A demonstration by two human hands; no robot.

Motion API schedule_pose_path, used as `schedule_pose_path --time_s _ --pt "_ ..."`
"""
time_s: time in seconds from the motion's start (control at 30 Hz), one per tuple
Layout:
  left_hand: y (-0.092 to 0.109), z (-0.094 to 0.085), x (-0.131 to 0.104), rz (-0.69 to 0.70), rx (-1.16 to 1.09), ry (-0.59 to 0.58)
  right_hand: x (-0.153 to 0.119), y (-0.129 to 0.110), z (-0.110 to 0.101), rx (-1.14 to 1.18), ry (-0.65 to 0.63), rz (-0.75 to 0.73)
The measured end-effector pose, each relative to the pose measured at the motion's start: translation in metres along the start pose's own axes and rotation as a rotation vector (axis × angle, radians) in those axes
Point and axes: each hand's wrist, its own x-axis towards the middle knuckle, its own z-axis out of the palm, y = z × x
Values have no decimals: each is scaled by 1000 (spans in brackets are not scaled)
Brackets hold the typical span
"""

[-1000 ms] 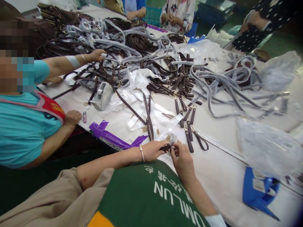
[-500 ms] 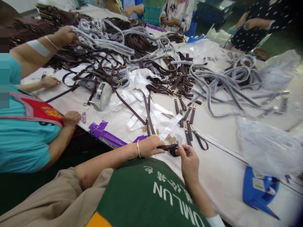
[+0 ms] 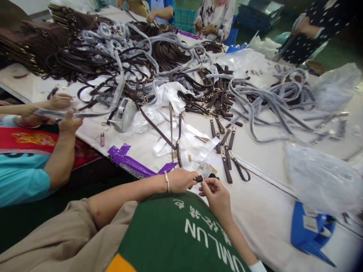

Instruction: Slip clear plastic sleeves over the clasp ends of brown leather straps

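Note:
At the table edge, just above the green apron, my left hand (image 3: 183, 180) is closed around a dark brown strap (image 3: 198, 178). My right hand (image 3: 216, 193) pinches at the strap's right end, where a bit of clear film (image 3: 203, 168) shows. The two hands almost touch. Beyond them a long brown strap (image 3: 178, 149) with a metal fitting lies over white paper strips (image 3: 198, 149). Several short brown straps with metal clips (image 3: 227, 162) lie to the right.
Brown and grey-wrapped straps (image 3: 170, 53) heap across the table (image 3: 263, 196). A metal tape dispenser (image 3: 124, 113) stands left of centre, a blue dispenser (image 3: 310, 226) at right. Purple tape (image 3: 136, 164) runs along the near edge. A co-worker's hands (image 3: 68, 121) hold a grey-wrapped strap at left.
My right hand has moved left, closer to my left hand, and the strap between them shows shorter. The co-worker at left has drawn a grey-wrapped strap from the heap toward the table edge.

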Motion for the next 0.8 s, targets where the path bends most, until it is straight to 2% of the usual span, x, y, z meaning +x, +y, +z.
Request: schedule_pose_path --time_s 0.07,0.13,0.23,0.37,0.43,0.63,0.7,0.8 --pt "6 8 5 -46 197 59 -1 -1 2 -50 -7 -21" --pt "9 16 14 -31 306 86 -1 0 2 -72 6 -31" --pt "6 20 29 -7 358 124 2 3 -1 -28 41 -1" --pt "-3 16 42 64 383 192 6 5 -8 98 99 14" --pt "-3 13 41 137 349 163 7 4 -10 136 110 15" --pt "7 3 19 321 228 -58 -5 -2 -17 167 41 42" --pt "9 0 14 309 214 -86 -12 -4 -20 156 3 51" --pt "13 2 12 241 237 -52 -18 -2 -23 120 -32 73"
